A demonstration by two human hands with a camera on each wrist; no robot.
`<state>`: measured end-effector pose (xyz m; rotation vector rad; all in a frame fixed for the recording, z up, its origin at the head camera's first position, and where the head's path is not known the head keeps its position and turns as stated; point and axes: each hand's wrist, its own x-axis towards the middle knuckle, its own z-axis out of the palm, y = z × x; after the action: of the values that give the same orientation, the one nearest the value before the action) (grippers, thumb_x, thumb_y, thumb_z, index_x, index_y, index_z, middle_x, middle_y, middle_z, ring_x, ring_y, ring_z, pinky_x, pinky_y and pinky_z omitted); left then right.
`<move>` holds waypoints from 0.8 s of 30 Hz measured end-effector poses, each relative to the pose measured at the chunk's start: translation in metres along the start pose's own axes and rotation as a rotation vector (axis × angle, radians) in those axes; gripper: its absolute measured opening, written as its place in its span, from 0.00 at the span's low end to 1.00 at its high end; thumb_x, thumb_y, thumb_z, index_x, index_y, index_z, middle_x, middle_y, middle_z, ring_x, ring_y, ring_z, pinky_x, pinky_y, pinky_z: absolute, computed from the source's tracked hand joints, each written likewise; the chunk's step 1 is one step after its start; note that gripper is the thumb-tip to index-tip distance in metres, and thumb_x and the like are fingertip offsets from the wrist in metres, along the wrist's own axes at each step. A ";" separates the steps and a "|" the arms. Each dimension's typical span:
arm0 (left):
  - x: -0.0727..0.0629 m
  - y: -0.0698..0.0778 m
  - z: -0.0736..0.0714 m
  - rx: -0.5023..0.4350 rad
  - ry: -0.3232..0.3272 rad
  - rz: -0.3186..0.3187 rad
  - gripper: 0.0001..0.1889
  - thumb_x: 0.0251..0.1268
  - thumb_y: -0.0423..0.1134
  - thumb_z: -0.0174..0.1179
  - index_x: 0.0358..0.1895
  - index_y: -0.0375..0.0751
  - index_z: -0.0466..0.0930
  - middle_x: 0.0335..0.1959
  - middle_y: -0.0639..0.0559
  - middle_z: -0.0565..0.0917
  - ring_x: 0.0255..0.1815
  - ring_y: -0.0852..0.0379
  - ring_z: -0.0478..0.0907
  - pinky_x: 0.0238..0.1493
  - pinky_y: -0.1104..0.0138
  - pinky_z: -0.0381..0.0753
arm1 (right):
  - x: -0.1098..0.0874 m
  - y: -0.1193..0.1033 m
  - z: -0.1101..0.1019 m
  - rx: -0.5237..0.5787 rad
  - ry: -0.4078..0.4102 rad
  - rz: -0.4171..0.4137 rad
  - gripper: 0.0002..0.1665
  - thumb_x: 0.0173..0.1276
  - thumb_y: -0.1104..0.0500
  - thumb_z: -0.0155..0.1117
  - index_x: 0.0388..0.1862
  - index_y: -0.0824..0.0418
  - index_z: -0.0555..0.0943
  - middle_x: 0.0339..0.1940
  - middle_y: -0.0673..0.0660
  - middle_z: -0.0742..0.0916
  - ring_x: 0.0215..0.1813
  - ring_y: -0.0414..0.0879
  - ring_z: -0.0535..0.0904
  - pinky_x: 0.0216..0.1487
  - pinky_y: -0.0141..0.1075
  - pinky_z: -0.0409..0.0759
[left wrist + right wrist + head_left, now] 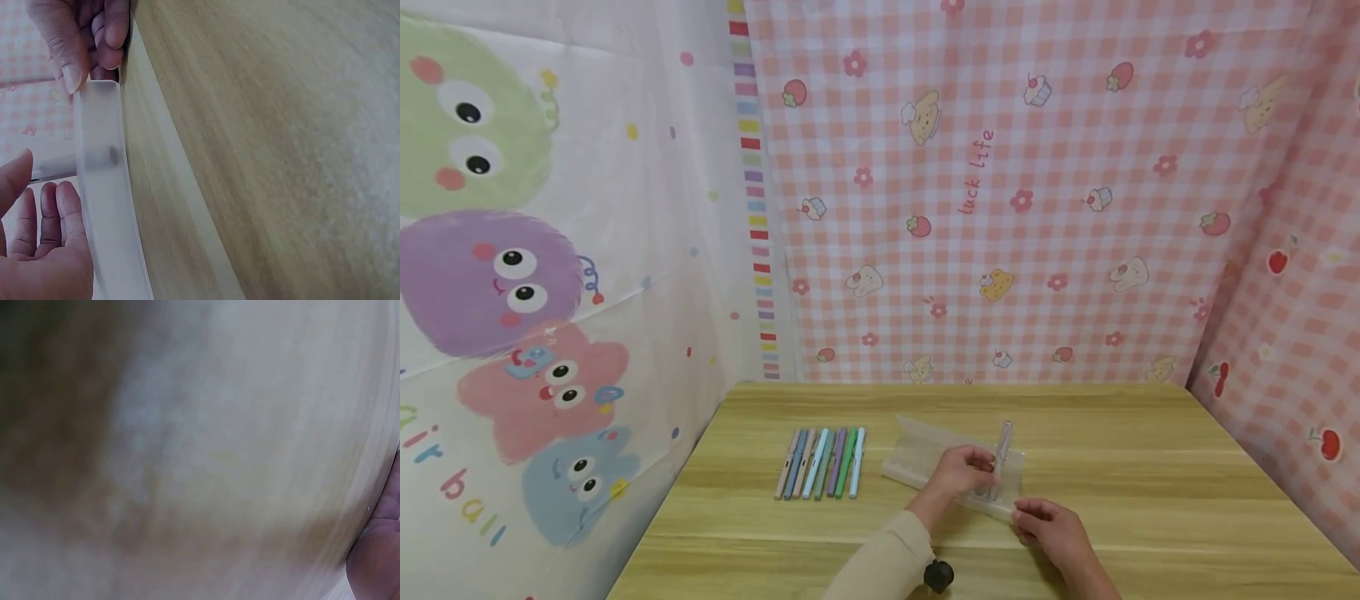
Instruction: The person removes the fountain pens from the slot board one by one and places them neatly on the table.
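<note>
A pale mauve pen point(1004, 442) stands steeply tilted at the right end of a translucent plastic case point(925, 450), its flap raised toward the back. My left hand point(961, 473) pinches the pen between thumb and fingers. In the left wrist view, the lower end of the pen point(56, 167) shows as a dark shape through the frosted wall of the case point(106, 206). My right hand point(1060, 533) grips the near right corner of the case, thumb point(72, 76) on its edge. Only part of the right hand point(375, 556) shows in the right wrist view.
Several capped pens point(820, 462) in brown, blue, green and purple lie side by side left of the case. The wooden table point(737, 533) runs back to a pink checked curtain point(1037, 167); printed cloths hang on both sides.
</note>
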<state>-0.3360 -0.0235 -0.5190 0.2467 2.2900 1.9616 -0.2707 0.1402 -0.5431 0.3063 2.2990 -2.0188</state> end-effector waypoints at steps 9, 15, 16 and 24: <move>-0.001 0.003 0.005 -0.021 0.018 0.010 0.11 0.49 0.17 0.68 0.37 0.28 0.82 0.28 0.51 0.82 0.30 0.62 0.76 0.34 0.70 0.80 | 0.001 0.000 0.000 -0.012 0.003 0.001 0.14 0.68 0.69 0.65 0.48 0.78 0.80 0.34 0.56 0.87 0.34 0.44 0.82 0.35 0.35 0.84; -0.003 0.004 0.006 -0.014 0.017 0.025 0.11 0.50 0.17 0.67 0.37 0.28 0.81 0.27 0.51 0.81 0.30 0.62 0.76 0.33 0.69 0.81 | 0.000 0.000 0.000 -0.021 0.006 0.001 0.13 0.68 0.69 0.64 0.48 0.77 0.81 0.34 0.57 0.87 0.35 0.44 0.82 0.36 0.35 0.84; -0.003 0.004 0.006 -0.015 0.019 0.030 0.11 0.50 0.17 0.67 0.37 0.28 0.81 0.28 0.51 0.81 0.30 0.62 0.76 0.33 0.69 0.81 | 0.000 0.000 0.000 -0.021 0.005 -0.001 0.13 0.68 0.69 0.64 0.48 0.77 0.81 0.34 0.57 0.87 0.35 0.44 0.82 0.36 0.36 0.84; -0.001 0.009 0.003 -0.063 0.045 0.058 0.11 0.54 0.19 0.66 0.39 0.32 0.82 0.32 0.50 0.84 0.34 0.62 0.78 0.39 0.68 0.82 | -0.003 -0.002 0.000 -0.009 0.007 -0.010 0.14 0.67 0.69 0.65 0.47 0.78 0.80 0.34 0.56 0.87 0.35 0.44 0.83 0.36 0.35 0.84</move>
<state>-0.3342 -0.0192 -0.5105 0.2693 2.2684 2.0840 -0.2684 0.1395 -0.5406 0.3026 2.3171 -2.0150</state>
